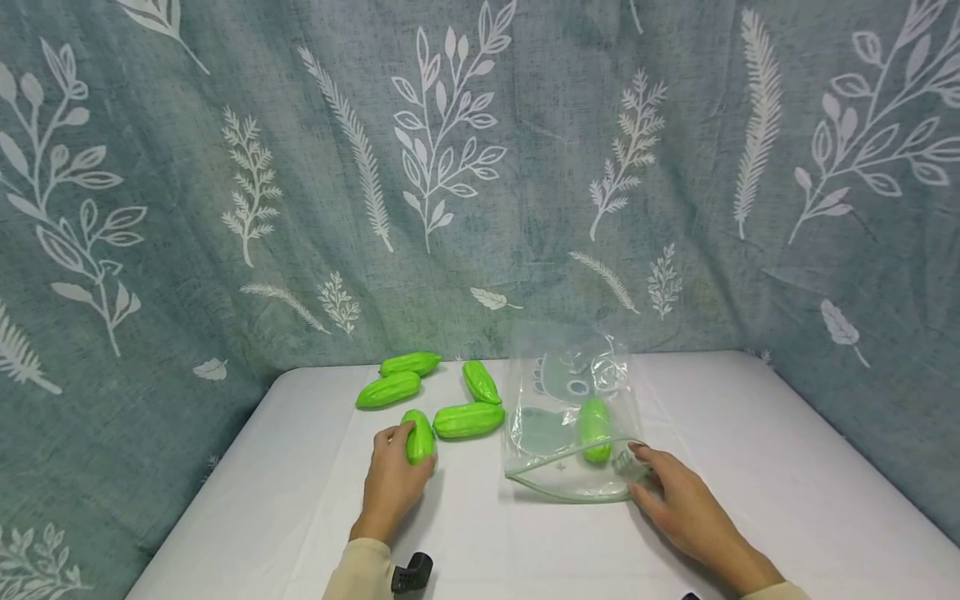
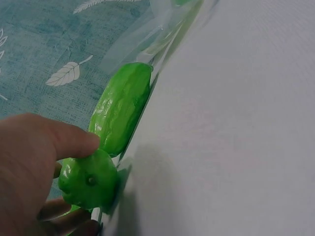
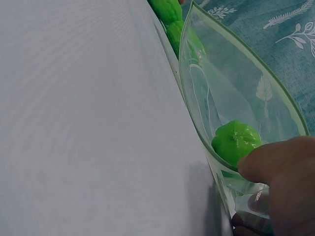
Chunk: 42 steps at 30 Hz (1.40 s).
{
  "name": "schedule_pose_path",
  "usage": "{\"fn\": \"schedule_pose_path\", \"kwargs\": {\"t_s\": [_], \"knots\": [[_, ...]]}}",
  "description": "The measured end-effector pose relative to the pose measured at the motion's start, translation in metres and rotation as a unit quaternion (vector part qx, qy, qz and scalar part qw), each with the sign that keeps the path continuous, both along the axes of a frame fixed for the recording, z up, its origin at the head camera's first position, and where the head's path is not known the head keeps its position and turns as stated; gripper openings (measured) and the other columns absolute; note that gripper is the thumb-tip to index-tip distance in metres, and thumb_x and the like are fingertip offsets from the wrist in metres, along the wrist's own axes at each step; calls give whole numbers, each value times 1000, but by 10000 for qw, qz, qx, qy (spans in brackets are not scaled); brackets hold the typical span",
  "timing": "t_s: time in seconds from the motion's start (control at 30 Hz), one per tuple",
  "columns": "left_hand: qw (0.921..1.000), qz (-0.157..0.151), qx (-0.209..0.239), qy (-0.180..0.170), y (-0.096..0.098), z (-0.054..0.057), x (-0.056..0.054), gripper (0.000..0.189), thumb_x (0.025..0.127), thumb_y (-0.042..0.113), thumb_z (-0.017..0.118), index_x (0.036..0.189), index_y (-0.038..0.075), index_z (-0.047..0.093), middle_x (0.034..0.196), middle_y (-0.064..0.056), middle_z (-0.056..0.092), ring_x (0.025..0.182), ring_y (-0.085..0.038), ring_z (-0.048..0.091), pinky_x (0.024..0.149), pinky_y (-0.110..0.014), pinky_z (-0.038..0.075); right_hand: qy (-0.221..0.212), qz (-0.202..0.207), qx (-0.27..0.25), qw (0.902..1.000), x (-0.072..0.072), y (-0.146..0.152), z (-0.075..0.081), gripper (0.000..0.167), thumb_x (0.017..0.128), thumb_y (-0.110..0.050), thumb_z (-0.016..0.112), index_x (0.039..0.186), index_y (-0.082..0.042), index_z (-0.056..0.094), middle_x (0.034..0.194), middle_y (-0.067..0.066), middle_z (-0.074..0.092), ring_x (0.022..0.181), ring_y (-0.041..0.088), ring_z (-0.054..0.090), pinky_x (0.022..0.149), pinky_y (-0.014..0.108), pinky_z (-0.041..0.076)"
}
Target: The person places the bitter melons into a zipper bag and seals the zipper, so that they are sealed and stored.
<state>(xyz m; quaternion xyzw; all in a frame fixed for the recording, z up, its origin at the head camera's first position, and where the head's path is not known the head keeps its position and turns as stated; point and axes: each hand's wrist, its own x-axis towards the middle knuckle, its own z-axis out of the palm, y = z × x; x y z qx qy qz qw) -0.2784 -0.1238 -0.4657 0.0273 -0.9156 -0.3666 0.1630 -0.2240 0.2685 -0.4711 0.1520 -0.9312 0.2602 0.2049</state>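
Note:
My left hand (image 1: 396,473) grips a bright green, ridged cucumber (image 1: 418,440) at the left middle of the table. In the left wrist view the thumb lies on top of this cucumber, its rounded end facing the camera, with fingers around the far side. Just right of it, another cucumber (image 1: 469,421) lies sideways. A clear zip bag (image 1: 551,477) with a green-edged mouth lies to the right, its opening gaping toward me. One cucumber (image 1: 596,429) is inside. My right hand (image 1: 686,504) holds the right side of the bag's mouth, thumb at the rim (image 3: 203,140).
Behind the left hand lie two more cucumbers (image 1: 388,390), with another (image 1: 481,382) near the bag's left side. A white cloth covers the table (image 1: 555,550). A patterned teal curtain (image 1: 480,167) hangs right behind the table's far edge.

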Motion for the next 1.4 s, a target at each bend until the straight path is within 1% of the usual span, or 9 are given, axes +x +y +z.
{"fn": "schedule_pose_path", "kwargs": {"t_s": [0.1,0.27,0.5,0.67,0.73,0.93,1.07,1.27,1.4], "knots": [[10000,-2,-58,-1,1,-2,1,62,84,20,78,140,5,56,137,-24,46,117,-39,56,91,-55,49,-30,-11,-23,10000,1,1,1,54,88,-12,76,137,0,54,131,17,61,117,36,60,94,52,50],[10000,-39,-84,21,3,-3,1,64,83,19,79,141,5,55,137,-25,45,116,-39,57,91,-55,49,51,-20,-75,10000,3,3,2,54,88,-12,76,136,-1,55,129,17,62,115,37,60,93,55,50],[9999,-90,-100,31,-3,-5,4,67,82,13,78,144,3,52,135,-24,47,116,-38,57,94,-54,49,-10,48,-56,10000,0,1,-1,53,89,-14,75,137,-2,55,131,17,61,118,38,59,95,55,49],[9998,-165,-89,45,-3,-4,3,67,82,11,77,144,4,51,138,-22,48,119,-37,56,96,-54,48,325,76,7,9994,-1,1,0,52,86,-10,77,133,0,57,127,16,63,114,37,61,92,55,50],[9997,-204,-66,79,-4,-4,2,66,82,10,76,143,3,52,139,-23,49,121,-38,55,98,-54,47,361,66,29,9993,-1,1,0,52,86,-10,77,133,0,58,126,16,63,114,37,61,92,54,50],[9992,-238,315,7,-9,-5,-1,67,83,9,75,144,-2,50,138,-26,51,125,-41,52,103,-55,42,207,32,36,9998,-1,1,-1,51,87,-12,76,134,-2,57,127,15,63,115,36,61,93,54,50],[9982,-190,567,-20,-11,-3,-2,66,83,8,72,144,-3,48,136,-28,51,121,-40,53,99,-54,45,212,50,43,9998,-1,1,1,51,88,-13,76,134,-2,58,127,15,63,115,36,61,93,54,49],[9949,-101,1003,82,-9,3,-1,66,81,7,67,145,0,50,134,-26,51,114,-35,54,92,-51,47,168,60,4,9998,1,1,1,51,88,-13,76,134,-3,57,128,15,62,116,36,61,94,53,49],[9914,45,1299,153,-7,5,0,66,82,7,66,146,4,51,134,-23,52,114,-33,54,94,-49,45,188,86,1,9998,1,1,1,51,88,-13,77,134,-2,57,127,15,63,115,37,61,93,54,49]]}}
